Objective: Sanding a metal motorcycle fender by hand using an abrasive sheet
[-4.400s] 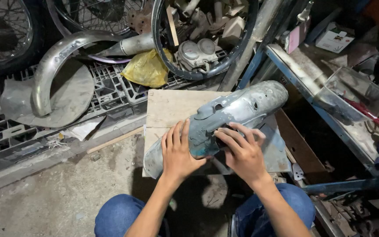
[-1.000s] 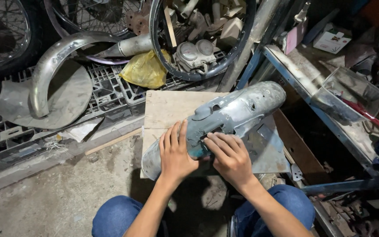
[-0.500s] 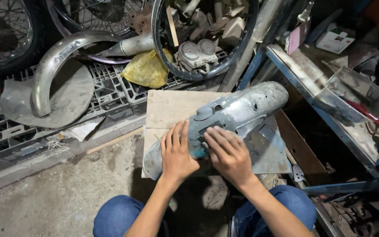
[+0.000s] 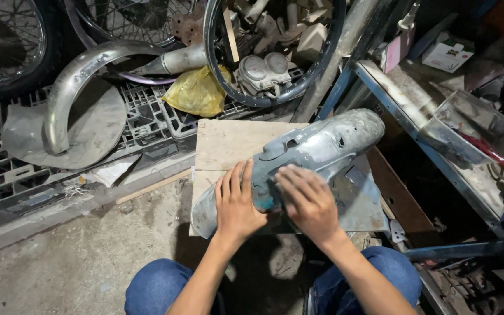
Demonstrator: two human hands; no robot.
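Note:
A grey, scuffed metal mudguard (image 4: 322,146) lies slantwise on a wooden board (image 4: 228,140), its far end up to the right. My left hand (image 4: 237,201) rests flat on its lower part, fingers spread, pressing it down. My right hand (image 4: 307,198) lies beside it on the middle of the mudguard, fingers together and pressed flat. A small teal piece (image 4: 266,204) shows under its thumb side; most of that piece is hidden. My knees in blue jeans (image 4: 164,286) are at the bottom of the view.
A second curved chrome mudguard (image 4: 71,81) lies on grey plastic crates (image 4: 153,116) at left. Behind the board are a yellow bag (image 4: 196,90), spoked wheel rims (image 4: 275,99) and gauges. A blue metal shelf frame (image 4: 392,111) with a clear tray (image 4: 468,128) stands at right.
My right hand has slid a little to the left along the mudguard since the earliest frame and shifts slightly back and forth. My left hand and the mudguard stay put.

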